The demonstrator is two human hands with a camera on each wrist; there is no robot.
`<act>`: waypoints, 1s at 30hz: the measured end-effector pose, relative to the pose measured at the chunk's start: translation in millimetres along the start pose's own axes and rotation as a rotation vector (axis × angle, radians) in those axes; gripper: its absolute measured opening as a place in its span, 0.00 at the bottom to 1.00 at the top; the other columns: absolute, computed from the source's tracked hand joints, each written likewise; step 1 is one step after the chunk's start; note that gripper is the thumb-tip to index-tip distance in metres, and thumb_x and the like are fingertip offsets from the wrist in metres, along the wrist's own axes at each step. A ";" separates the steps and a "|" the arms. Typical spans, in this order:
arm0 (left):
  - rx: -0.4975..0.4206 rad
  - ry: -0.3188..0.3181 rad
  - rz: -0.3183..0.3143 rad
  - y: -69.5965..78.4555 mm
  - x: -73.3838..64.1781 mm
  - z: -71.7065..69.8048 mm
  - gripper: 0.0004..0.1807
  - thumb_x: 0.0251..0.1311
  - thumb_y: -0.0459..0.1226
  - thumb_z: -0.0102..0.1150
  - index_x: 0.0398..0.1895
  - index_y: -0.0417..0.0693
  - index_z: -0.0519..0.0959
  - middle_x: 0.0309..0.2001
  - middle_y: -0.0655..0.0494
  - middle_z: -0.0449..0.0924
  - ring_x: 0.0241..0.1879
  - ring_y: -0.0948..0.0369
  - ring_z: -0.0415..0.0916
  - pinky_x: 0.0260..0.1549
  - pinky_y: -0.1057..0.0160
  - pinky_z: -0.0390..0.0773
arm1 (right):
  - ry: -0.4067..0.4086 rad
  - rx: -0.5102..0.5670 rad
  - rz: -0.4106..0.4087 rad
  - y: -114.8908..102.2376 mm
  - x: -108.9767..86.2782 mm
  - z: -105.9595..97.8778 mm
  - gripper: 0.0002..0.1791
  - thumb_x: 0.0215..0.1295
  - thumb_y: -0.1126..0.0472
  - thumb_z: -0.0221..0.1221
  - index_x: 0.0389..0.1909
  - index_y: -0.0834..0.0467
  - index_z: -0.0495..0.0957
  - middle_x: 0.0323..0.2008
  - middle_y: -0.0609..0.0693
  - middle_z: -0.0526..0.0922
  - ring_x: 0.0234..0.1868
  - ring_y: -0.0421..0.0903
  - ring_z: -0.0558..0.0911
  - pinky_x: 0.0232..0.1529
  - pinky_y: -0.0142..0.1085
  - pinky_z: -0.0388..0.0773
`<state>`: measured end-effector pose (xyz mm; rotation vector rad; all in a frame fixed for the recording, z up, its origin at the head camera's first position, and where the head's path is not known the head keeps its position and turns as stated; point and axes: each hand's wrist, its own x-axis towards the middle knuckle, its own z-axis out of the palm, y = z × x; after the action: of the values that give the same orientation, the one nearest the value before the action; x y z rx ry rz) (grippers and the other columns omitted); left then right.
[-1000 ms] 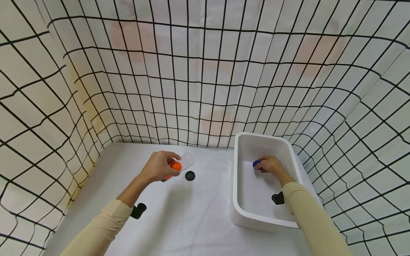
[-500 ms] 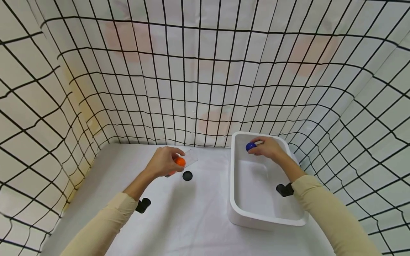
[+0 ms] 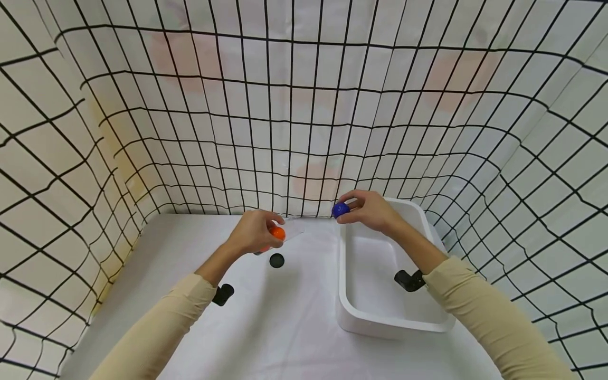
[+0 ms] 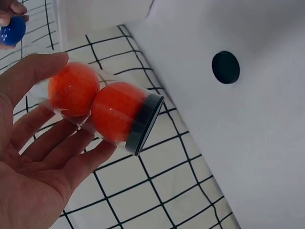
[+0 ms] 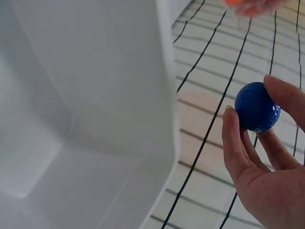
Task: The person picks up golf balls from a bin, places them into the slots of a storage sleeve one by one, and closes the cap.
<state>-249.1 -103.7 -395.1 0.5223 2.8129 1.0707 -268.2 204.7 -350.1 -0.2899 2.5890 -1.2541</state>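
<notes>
My left hand [image 3: 253,232] grips a clear plastic tube [image 4: 107,109] above the table. Two orange balls [image 4: 74,89] sit inside it, against a black cap at its closed end. The tube is tilted, its other end toward the right hand. In my right hand [image 3: 372,211], a blue golf ball [image 5: 257,107] is pinched between thumb and fingertips; dimples show on it. That hand is over the left back rim of the white bin [image 3: 343,285], with the ball just outside the rim. A gap separates the ball from the tube in the head view.
A round black lid [image 3: 277,260] lies on the white table [image 3: 294,327] below the left hand. Black netting [image 3: 304,126] encloses the back and both sides. Dark camera units sit at both wrists.
My right hand has lifted the blue golf ball from inside the bin and carried it left over the rim. My left hand has moved slightly right and away with the tube, tilting it flatter.
</notes>
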 end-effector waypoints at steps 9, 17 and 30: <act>0.021 -0.024 0.029 14.5 8.5 4.6 0.22 0.45 0.36 0.77 0.47 0.48 0.87 0.37 0.50 0.87 0.36 0.56 0.80 0.32 0.64 0.83 | -0.054 -0.064 -0.019 -28.7 -2.3 28.3 0.25 0.55 0.55 0.74 0.55 0.51 0.81 0.52 0.58 0.85 0.52 0.55 0.84 0.56 0.51 0.82; 0.019 -0.029 0.060 24.3 9.3 8.3 0.22 0.45 0.37 0.77 0.47 0.48 0.87 0.36 0.50 0.87 0.34 0.57 0.80 0.31 0.65 0.83 | -0.073 -0.087 -0.028 -30.2 -1.9 39.1 0.25 0.56 0.57 0.74 0.56 0.52 0.81 0.52 0.57 0.86 0.51 0.54 0.85 0.55 0.49 0.83; 0.023 -0.029 0.064 24.1 7.2 14.7 0.22 0.44 0.37 0.77 0.47 0.48 0.87 0.36 0.51 0.87 0.33 0.58 0.80 0.32 0.66 0.82 | -0.114 -0.043 -0.064 -24.3 -2.0 46.3 0.26 0.57 0.59 0.74 0.57 0.52 0.80 0.53 0.57 0.86 0.53 0.54 0.86 0.56 0.50 0.82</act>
<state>-246.1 -75.2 -390.0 0.6295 2.8042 1.0347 -250.4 156.2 -358.3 -0.4424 2.5310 -1.1678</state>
